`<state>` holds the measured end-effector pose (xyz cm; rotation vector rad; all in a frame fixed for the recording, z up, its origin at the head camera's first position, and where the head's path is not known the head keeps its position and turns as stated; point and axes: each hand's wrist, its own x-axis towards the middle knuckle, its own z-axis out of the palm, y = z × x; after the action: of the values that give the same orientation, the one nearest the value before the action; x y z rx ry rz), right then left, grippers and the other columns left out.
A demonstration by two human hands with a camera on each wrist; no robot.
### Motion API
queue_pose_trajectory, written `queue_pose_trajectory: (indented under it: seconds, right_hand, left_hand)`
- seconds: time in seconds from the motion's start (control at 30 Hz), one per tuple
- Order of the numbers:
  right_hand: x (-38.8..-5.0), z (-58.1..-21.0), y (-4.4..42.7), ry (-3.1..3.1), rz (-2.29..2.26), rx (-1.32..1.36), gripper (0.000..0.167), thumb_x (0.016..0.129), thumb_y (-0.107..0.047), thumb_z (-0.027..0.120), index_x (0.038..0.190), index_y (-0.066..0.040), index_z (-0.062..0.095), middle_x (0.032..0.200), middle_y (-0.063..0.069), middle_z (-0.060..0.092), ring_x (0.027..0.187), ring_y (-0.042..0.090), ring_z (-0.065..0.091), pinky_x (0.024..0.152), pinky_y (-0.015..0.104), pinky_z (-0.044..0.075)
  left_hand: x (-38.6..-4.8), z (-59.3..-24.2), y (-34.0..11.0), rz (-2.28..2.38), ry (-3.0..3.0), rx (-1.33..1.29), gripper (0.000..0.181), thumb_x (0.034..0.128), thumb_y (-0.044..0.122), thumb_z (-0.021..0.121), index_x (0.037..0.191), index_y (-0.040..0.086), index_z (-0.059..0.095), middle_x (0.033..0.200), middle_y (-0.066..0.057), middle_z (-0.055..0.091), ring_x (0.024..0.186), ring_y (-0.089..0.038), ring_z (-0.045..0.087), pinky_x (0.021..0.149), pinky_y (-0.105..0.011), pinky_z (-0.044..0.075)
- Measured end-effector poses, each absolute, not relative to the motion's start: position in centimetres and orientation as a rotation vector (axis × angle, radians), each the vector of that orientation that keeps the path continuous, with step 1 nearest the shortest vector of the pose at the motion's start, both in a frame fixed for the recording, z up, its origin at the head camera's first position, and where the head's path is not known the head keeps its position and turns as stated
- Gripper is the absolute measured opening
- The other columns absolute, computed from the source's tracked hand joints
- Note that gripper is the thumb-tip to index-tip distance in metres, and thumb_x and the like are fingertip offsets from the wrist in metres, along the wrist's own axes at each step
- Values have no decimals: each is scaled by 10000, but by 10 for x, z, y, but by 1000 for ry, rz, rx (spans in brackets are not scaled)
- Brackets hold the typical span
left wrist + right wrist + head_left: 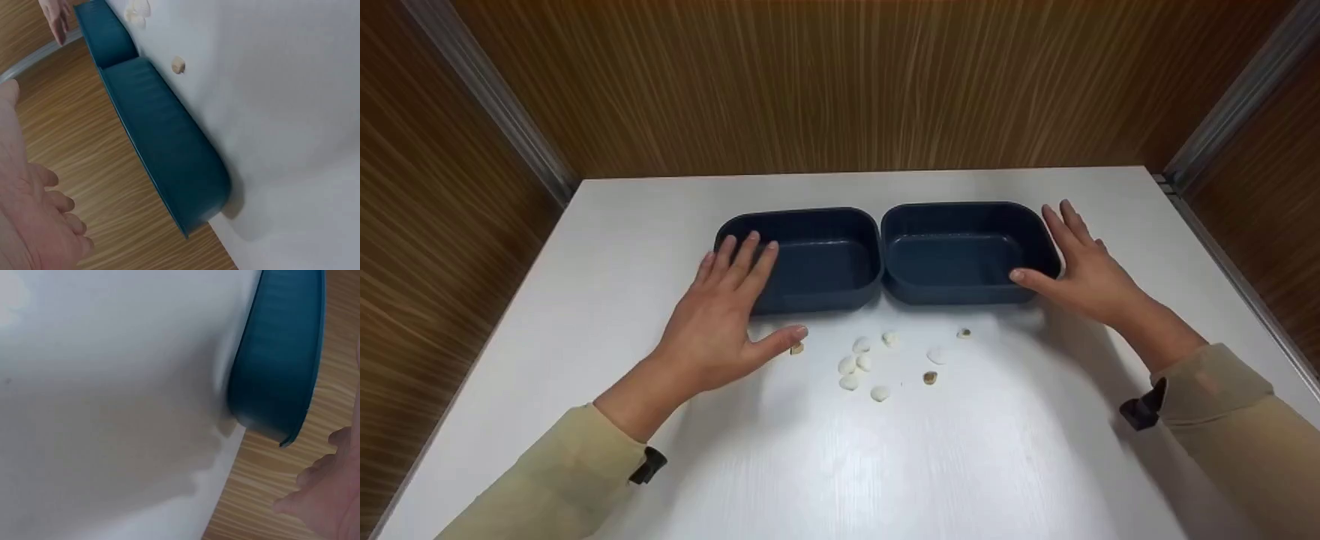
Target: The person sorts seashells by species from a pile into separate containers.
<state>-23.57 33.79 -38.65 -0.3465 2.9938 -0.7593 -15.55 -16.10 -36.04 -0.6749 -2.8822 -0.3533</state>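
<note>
Two dark blue rectangular bins stand side by side on the white table, the left bin [817, 298] touching or nearly touching the right bin [960, 294]. My left hand [712, 322] spreads its fingers above the left bin's near left corner, holding nothing; the left wrist view shows this hand [42, 219] apart from the bin wall [169, 152]. At the right bin's outer end, my right hand [1091, 277] is spread with an empty palm. Whether its thumb touches the rim is unclear. Several white shells [847, 365] lie in front of the bins, along with brownish shells [930, 378].
Wood-grain panels [870, 90] enclose the table at the back and sides, with metal strips [502, 97] at the corners. The white tabletop [870, 472] extends toward me. Black clips or straps [648, 465] show at both sleeve cuffs.
</note>
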Motion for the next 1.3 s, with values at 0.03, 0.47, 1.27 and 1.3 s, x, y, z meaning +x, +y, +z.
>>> queue_pose_trajectory:
  seconds: [0.03, 0.47, 1.27, 1.3]
  right_hand:
    - [-238, -388, 338, 2982, -777, -340, 1075, 990, -588, 680, 1726, -197, 1, 1777, 115, -115, 1555, 582, 110, 1186, 786, 79]
    - [-254, -403, 342, 2887, -942, -362, 1077, 992, -515, 713, 1724, -207, -14, 1777, 130, -90, 1598, 494, 33, 1201, 757, 132]
    - [-258, -417, 345, 2812, -1006, -318, 1137, 991, -496, 729, 1711, -159, -84, 1768, 143, -129, 1612, 442, -34, 1242, 698, 85]
    - [-258, -417, 345, 2809, -1013, -322, 1137, 992, -491, 732, 1710, -153, -82, 1768, 147, -124, 1613, 438, -36, 1244, 694, 82]
  left_hand:
    - [-154, -360, -160, -393, -2869, -697, 1045, 968, 776, 528, 1709, 118, 197, 1764, -140, 131, 1624, -388, 86, 1297, -545, 89]
    - [-136, -367, -155, -951, -2686, -879, 782, 1023, 492, 691, 1651, 126, 401, 1660, -41, 429, 1505, -253, 445, 1216, -500, 363]
    - [-157, -433, -164, -1615, -2704, -576, 504, 1028, 256, 742, 1432, -23, 632, 1188, -81, 736, 1097, -212, 716, 1015, -420, 555]
    - [-158, -435, -165, -1622, -2710, -565, 497, 1026, 253, 743, 1427, -23, 637, 1177, -70, 732, 1087, -209, 711, 1005, -406, 557]
